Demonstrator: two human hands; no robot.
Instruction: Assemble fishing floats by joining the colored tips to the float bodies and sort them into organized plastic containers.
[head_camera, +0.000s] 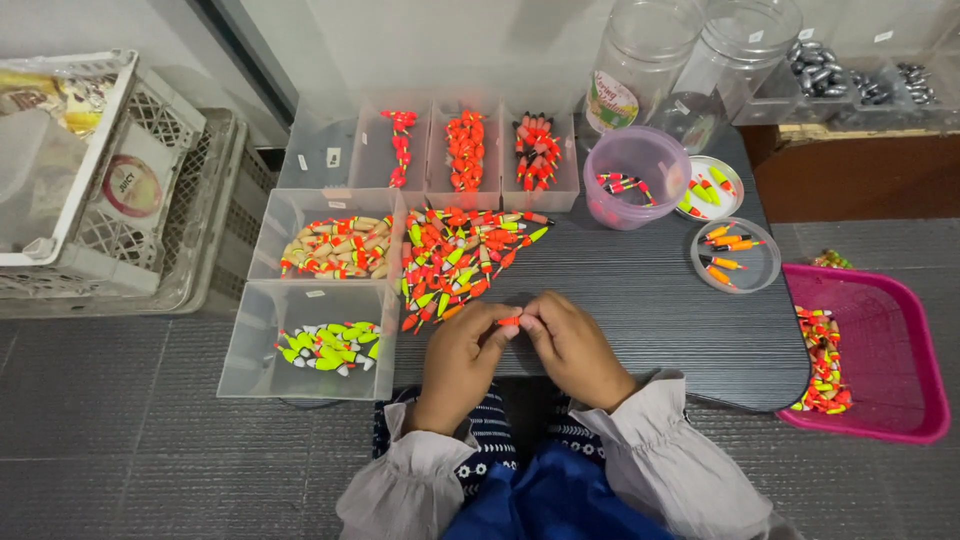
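Observation:
My left hand (462, 360) and my right hand (572, 348) meet at the near edge of a low dark table (660, 310). Between their fingertips they pinch one small orange fishing float (509, 320). Just beyond my hands lies a loose pile of orange, yellow and green floats (462, 255) on the tabletop. Grey ruffled cuffs cover both wrists.
Clear bins hold sorted floats: green-yellow ones (328, 345), cream ones (335, 247), and orange ones at the back (466, 150). A purple bowl (640, 205), two round lids with floats (735, 255), tall jars (640, 60), a pink basket (885, 350) and white crates (120, 200) surround the table.

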